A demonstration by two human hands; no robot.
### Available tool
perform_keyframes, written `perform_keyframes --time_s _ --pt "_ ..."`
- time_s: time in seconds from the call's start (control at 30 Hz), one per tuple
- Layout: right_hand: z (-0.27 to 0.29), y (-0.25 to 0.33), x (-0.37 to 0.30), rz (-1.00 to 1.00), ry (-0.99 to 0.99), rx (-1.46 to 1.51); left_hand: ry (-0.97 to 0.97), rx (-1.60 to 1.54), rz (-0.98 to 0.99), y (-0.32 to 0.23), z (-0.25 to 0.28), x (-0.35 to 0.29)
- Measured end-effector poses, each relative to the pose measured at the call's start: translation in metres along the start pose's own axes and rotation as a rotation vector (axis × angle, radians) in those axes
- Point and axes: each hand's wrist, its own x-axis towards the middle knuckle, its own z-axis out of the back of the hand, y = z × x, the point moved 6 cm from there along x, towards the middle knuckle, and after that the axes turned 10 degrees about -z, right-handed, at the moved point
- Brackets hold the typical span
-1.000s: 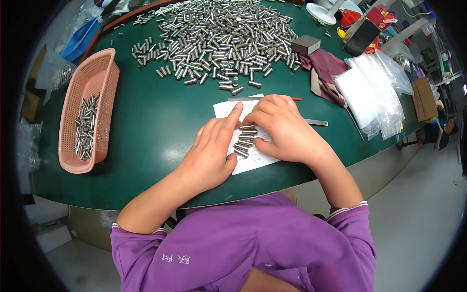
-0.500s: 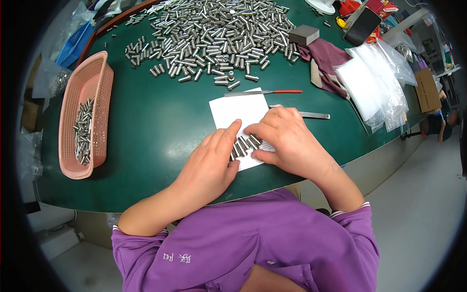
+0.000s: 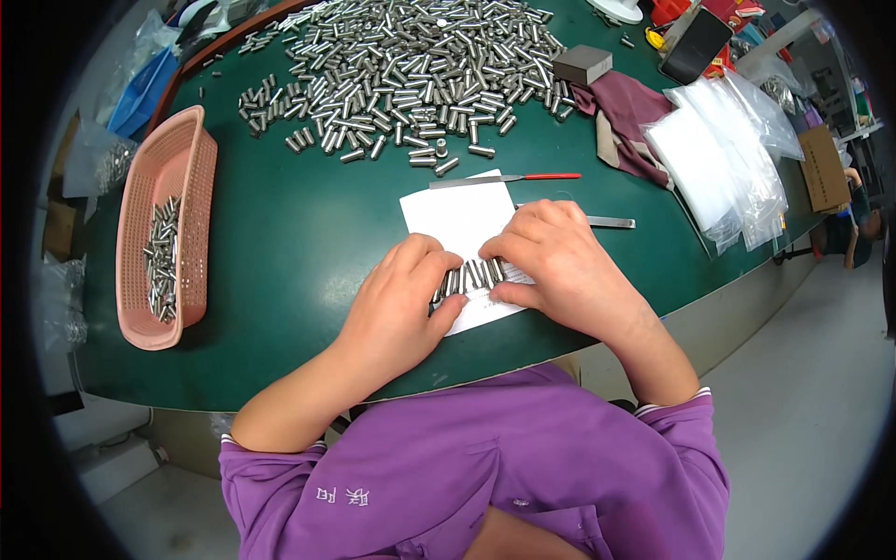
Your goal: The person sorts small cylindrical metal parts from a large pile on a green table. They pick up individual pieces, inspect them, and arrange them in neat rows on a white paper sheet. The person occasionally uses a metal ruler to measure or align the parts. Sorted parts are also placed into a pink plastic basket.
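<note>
Several short, shiny metal pins [image 3: 473,276] lie side by side in a row on a white paper sheet [image 3: 455,217]. My left hand [image 3: 390,297] curls round the left end of the row, its thumb below and fingers above. At the right end, my right hand [image 3: 560,266] pinches the pins in the same way, thumb towards me. The outermost pins are partly hidden by my fingers. Across the paper's far edge rests a flat file [image 3: 485,179] with a red handle. A flat metal tool [image 3: 609,222] sticks out beyond my right hand.
A large heap of metal pins [image 3: 401,84] covers the far middle of the green table [image 3: 289,224]. On the left stands a pink basket [image 3: 198,233] holding more small metal parts. A grey block [image 3: 583,64], maroon cloth [image 3: 627,117], plastic bags [image 3: 714,154] and phone [image 3: 696,47] lie far right.
My left hand's fingers have bent from stretched out to curled round the row. The pins, slanted before, now stand straighter and closer together. My right hand has barely shifted.
</note>
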Motion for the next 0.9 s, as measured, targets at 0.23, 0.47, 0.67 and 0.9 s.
perform_keyframes --time_s 0.23,0.47,0.67,0.9 --pt "0.0019 0.0013 0.0008 0.007 -0.037 -0.01 -0.013 -0.013 0.03 0.0007 0.0017 0.0006" --pt "0.0011 -0.0009 -0.0018 0.012 -0.032 -0.03 -0.023 0.046 0.019 -0.0028 0.0003 0.0038" --pt "0.0008 0.0008 -0.0038 0.019 -0.049 0.001 -0.06 0.089 0.008 -0.0019 -0.0037 0.0049" --pt "-0.0002 0.0014 -0.0053 0.011 -0.053 0.023 -0.038 0.032 0.032 -0.0005 -0.0001 0.0033"
